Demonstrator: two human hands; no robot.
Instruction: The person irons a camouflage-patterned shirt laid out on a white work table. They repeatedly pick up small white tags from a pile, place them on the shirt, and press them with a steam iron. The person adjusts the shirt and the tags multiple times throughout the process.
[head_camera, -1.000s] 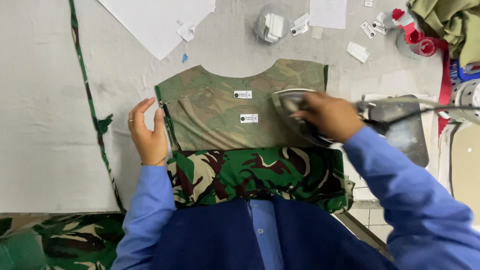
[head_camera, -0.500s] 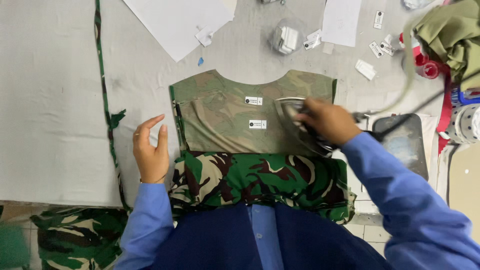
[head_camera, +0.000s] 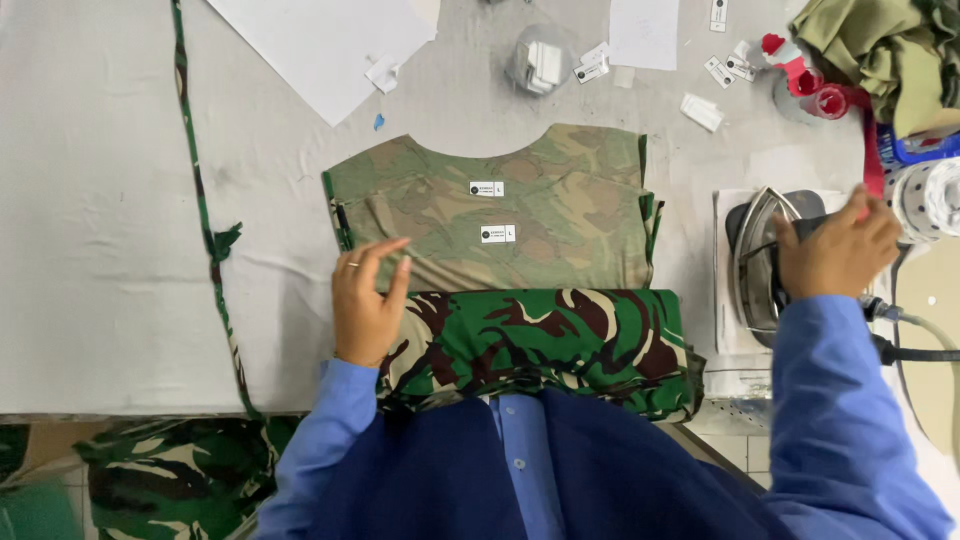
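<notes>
A camouflage garment (head_camera: 500, 215) lies flat on the grey table (head_camera: 100, 250), inside out at the top with two small white labels, its darker green part (head_camera: 540, 345) folded at the near edge. My left hand (head_camera: 367, 300) rests flat on the garment's left side, fingers apart, a ring on one finger. My right hand (head_camera: 835, 250) grips the handle of a steam iron (head_camera: 760, 260), which sits on a white pad to the right of the garment.
A camouflage strip (head_camera: 205, 210) runs down the table at left. White paper sheets (head_camera: 330, 45), loose tags (head_camera: 700, 110), a clear bag of labels (head_camera: 540, 62), red items (head_camera: 810, 90) and olive cloth (head_camera: 880, 45) lie along the far side. The iron's cord (head_camera: 920, 335) trails right.
My right hand has carried the iron off the garment's right side to the pad on the right. My left hand has shifted right onto the garment.
</notes>
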